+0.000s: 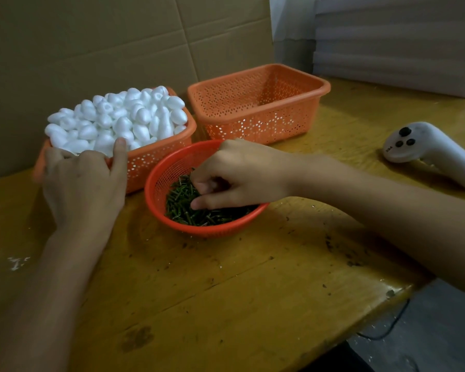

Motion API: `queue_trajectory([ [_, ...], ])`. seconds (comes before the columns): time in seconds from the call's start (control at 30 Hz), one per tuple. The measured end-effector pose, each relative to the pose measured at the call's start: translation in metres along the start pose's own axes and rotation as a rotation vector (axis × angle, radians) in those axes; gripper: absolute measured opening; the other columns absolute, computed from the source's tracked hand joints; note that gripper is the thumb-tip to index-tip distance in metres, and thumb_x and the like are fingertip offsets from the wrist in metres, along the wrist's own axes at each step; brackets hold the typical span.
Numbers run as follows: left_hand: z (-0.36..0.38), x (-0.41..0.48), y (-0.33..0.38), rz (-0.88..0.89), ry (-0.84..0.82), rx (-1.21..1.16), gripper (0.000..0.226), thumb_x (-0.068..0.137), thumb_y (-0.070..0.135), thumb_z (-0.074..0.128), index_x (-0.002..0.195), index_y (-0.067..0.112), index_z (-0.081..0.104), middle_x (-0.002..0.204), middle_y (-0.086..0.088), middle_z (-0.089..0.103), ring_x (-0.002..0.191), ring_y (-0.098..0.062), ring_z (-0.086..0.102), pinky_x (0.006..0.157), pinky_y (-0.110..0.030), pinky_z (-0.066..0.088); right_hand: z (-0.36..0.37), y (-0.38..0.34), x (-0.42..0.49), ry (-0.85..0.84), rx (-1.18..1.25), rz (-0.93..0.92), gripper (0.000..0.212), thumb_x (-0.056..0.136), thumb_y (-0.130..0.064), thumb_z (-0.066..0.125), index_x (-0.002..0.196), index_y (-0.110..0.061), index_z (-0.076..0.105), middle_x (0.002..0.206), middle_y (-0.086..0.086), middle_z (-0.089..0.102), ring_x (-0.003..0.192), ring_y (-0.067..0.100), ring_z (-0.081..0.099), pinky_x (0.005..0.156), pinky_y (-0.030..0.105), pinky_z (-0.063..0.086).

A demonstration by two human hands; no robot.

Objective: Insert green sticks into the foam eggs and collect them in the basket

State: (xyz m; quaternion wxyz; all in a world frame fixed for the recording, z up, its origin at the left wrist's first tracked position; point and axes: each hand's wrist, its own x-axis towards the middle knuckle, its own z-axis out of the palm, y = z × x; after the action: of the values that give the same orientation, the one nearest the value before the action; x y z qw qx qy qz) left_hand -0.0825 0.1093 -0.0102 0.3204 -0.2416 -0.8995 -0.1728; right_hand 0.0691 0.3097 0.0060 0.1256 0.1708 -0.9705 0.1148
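My right hand (242, 173) pinched tangled green sticks (188, 208), risking a spilled clump; whether my left hand (83, 183) gripped foam eggs (118, 116) was unclear.

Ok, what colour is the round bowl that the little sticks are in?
Red-orange, with fine mesh-like holes. The round bowl of green sticks shows best in the head view.

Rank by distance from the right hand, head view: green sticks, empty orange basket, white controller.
1. green sticks: directly under the right hand, which reaches into the pile.
2. empty orange basket: just behind the hand, toward the cardboard.
3. white controller: well off to the right on the table.
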Motion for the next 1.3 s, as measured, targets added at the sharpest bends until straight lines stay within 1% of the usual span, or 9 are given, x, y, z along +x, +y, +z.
queue_trajectory([
  [0.13,0.001,0.002,-0.002,0.004,-0.012,0.005,0.083,0.11,0.057,0.031,0.091,-0.01,0.075,0.084,-0.03,0.063,0.111,-0.047,0.049,0.083,-0.054,0.037,-0.001,0.0,0.0,-0.001,0.021,0.003,0.037,0.098,-0.04,0.069,0.071,-0.024,0.048,0.063,-0.011,0.045,0.058,0.004,0.045,0.062,0.027,0.031],
  [0.33,0.006,0.003,-0.008,0.048,0.033,0.004,0.072,0.112,0.049,0.033,0.074,-0.001,0.068,0.073,-0.02,0.061,0.072,-0.035,0.055,0.071,-0.043,0.03,0.0,-0.001,0.0,0.006,0.028,-0.004,0.038,0.098,-0.039,0.069,0.071,-0.024,0.047,0.061,-0.012,0.043,0.057,0.004,0.045,0.061,0.029,0.031],
  [0.43,0.009,0.002,-0.01,0.07,0.066,-0.026,0.062,0.113,0.042,0.038,0.086,-0.001,0.073,0.101,-0.024,0.068,0.085,-0.039,0.059,0.076,-0.047,0.036,0.0,0.001,0.0,0.025,0.033,-0.006,0.029,0.096,-0.039,0.071,0.079,-0.022,0.056,0.066,-0.015,0.047,0.06,0.0,0.048,0.063,0.03,0.038],
  [0.5,0.009,0.002,-0.011,0.082,0.102,-0.057,0.055,0.113,0.038,0.041,0.105,-0.003,0.077,0.126,-0.024,0.066,0.103,-0.044,0.062,0.086,-0.053,0.042,0.0,0.002,0.0,0.027,0.041,0.005,0.023,0.093,-0.042,0.074,0.098,-0.021,0.065,0.073,-0.015,0.054,0.065,0.0,0.052,0.066,0.031,0.044],
  [0.63,0.012,0.003,-0.012,0.058,0.112,-0.114,0.048,0.112,0.038,0.045,0.122,0.001,0.074,0.143,-0.018,0.057,0.116,-0.043,0.059,0.093,-0.056,0.045,-0.002,0.001,0.002,-0.004,0.064,-0.023,0.032,0.092,-0.039,0.075,0.122,-0.027,0.069,0.093,-0.011,0.065,0.09,0.01,0.063,0.082,0.039,0.05],
  [0.8,0.013,0.006,-0.017,0.007,0.25,-0.378,0.036,0.104,0.04,0.057,0.117,0.013,0.076,0.137,-0.008,0.06,0.124,-0.024,0.059,0.095,-0.036,0.05,-0.001,0.004,0.003,-0.036,0.112,-0.029,0.013,0.093,-0.026,0.075,0.105,-0.027,0.079,0.098,-0.014,0.072,0.095,0.003,0.065,0.089,0.034,0.051],
  [1.0,0.005,0.009,-0.011,-0.053,0.335,-0.709,0.005,0.091,0.039,0.076,0.092,0.04,0.072,0.117,0.005,0.074,0.096,-0.011,0.074,0.083,-0.028,0.06,-0.002,0.003,0.003,-0.046,0.139,-0.008,0.01,0.092,-0.023,0.075,0.102,-0.024,0.078,0.097,-0.012,0.073,0.092,0.002,0.066,0.088,0.029,0.051],
  [1.17,-0.002,-0.003,0.015,0.097,0.286,-0.856,0.013,0.089,0.02,0.082,0.094,0.02,0.07,0.107,-0.001,0.075,0.098,-0.009,0.076,0.085,-0.023,0.06,-0.002,0.001,0.002,-0.047,0.15,-0.006,0.009,0.093,-0.022,0.075,0.101,-0.023,0.077,0.096,-0.011,0.072,0.091,0.004,0.065,0.086,0.029,0.05],
  [1.3,-0.004,-0.011,0.032,0.244,0.088,-0.94,0.038,0.09,0.006,0.082,0.104,0.032,0.059,0.109,-0.001,0.074,0.103,-0.012,0.076,0.086,-0.025,0.061,-0.002,0.001,0.003,-0.058,0.153,-0.003,0.008,0.093,-0.022,0.075,0.101,-0.023,0.077,0.096,-0.011,0.072,0.091,0.003,0.065,0.086,0.029,0.051],
])
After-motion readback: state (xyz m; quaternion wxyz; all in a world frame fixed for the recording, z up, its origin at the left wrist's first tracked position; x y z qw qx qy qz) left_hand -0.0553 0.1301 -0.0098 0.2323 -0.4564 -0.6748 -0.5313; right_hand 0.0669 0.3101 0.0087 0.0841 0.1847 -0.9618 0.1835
